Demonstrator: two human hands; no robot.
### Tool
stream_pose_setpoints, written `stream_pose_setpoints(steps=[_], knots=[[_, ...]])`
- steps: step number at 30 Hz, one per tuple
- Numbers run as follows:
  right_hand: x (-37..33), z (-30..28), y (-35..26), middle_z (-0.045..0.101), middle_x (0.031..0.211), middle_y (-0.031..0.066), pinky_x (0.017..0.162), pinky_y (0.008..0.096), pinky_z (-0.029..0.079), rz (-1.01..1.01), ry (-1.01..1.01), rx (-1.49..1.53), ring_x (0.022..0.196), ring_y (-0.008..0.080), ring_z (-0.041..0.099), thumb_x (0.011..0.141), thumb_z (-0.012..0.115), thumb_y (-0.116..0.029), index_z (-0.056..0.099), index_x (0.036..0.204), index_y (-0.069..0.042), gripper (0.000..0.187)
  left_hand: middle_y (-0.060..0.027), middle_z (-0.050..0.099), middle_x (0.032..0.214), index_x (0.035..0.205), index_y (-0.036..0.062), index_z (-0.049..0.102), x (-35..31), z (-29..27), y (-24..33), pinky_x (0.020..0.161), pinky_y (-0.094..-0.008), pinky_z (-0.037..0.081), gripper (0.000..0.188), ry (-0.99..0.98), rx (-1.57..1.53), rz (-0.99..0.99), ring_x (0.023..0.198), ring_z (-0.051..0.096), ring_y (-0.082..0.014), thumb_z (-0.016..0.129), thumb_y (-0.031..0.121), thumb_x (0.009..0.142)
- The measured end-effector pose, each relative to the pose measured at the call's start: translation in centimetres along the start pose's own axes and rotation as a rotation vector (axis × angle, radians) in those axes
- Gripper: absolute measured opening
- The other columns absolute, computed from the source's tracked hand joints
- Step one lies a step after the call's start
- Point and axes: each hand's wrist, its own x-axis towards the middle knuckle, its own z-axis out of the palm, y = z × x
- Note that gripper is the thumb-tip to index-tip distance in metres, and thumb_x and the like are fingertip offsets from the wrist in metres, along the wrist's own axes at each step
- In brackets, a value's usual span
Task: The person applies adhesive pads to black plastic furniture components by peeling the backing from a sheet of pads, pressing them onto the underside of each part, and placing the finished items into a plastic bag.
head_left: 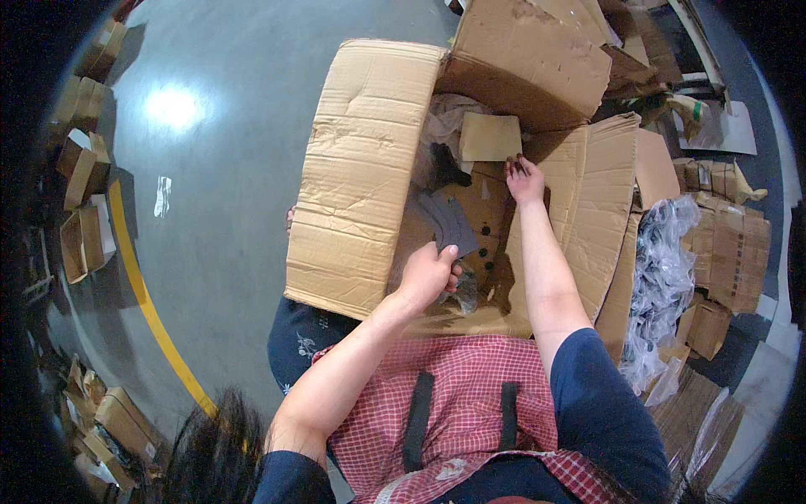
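Dark curved pieces [449,223] inside open cardboard box [369,168].

My one head-worn fisheye camera looks steeply down, close over my open brown cardboard box [369,168] and grey concrete floor [227,168].
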Motion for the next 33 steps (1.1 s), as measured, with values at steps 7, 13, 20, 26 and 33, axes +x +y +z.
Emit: stream_pose_setpoints(steps=[7,13,20,26,33], knots=[[-3.2,6.4,-0.9,0.057,0.120,0.0194,0.101,0.0451,0.051,-0.115,-0.040,0.051,0.115,0.0331,0.058,0.097,0.055,-0.012,0.054,0.116,0.010,0.029,-0.0111,0.065,0.084,0.111,-0.0055,0.056,1.3,0.0,-1.9,0.058,-0.0338,0.057,0.032,0.017,-0.084,0.083,0.066,0.064,-0.0185,0.049,0.025,0.105],[-16.6,9.3,-1.9,0.065,0.101,0.0053,0.094,0.0334,0.041,-0.463,-0.130,-0.017,0.101,0.0169,0.057,0.093,0.060,-0.012,0.066,0.102,-0.001,0.016,-0.0020,0.063,0.086,0.107,0.0041,0.057,-3.1,1.6,1.2,0.070,-0.0299,0.054,0.024,-0.136,-0.292,0.309,0.072,0.060,-0.0131,0.052,0.027,0.105],[-35.4,8.1,-8.5,0.052,0.087,-0.0025,0.082,0.0252,0.039,-0.603,-0.383,-0.492,0.086,0.0093,0.051,0.080,0.071,-0.011,0.050,0.093,-0.010,0.024,-0.0041,0.064,0.092,0.113,0.0026,0.055,-15.8,2.1,3.6,0.074,-0.0299,0.052,0.023,-0.008,-0.170,0.722,0.081,0.061,-0.0137,0.048,0.023,0.107],[-44.5,4.0,-13.3,0.051,0.102,0.0013,0.086,0.0266,0.045,-0.507,-0.621,-0.716,0.098,0.0123,0.052,0.069,0.071,-0.006,0.052,0.105,-0.007,0.041,-0.0082,0.063,0.109,0.126,0.0003,0.051,-25.6,4.1,0.8,0.082,-0.0335,0.051,0.030,0.062,-0.446,0.606,0.093,0.062,-0.0169,0.048,0.024,0.107],[-50.9,1.4,-15.6,0.062,0.098,0.0027,0.075,0.0246,0.048,-0.531,-0.688,-0.936,0.087,0.0091,0.058,0.078,0.061,-0.001,0.063,0.109,-0.002,0.031,-0.0088,0.061,0.117,0.132,0.0004,0.049,-30.9,6.9,-1.1,0.086,-0.0346,0.051,0.034,0.046,-0.487,0.702,0.090,0.057,-0.0164,0.049,0.024,0.106]])
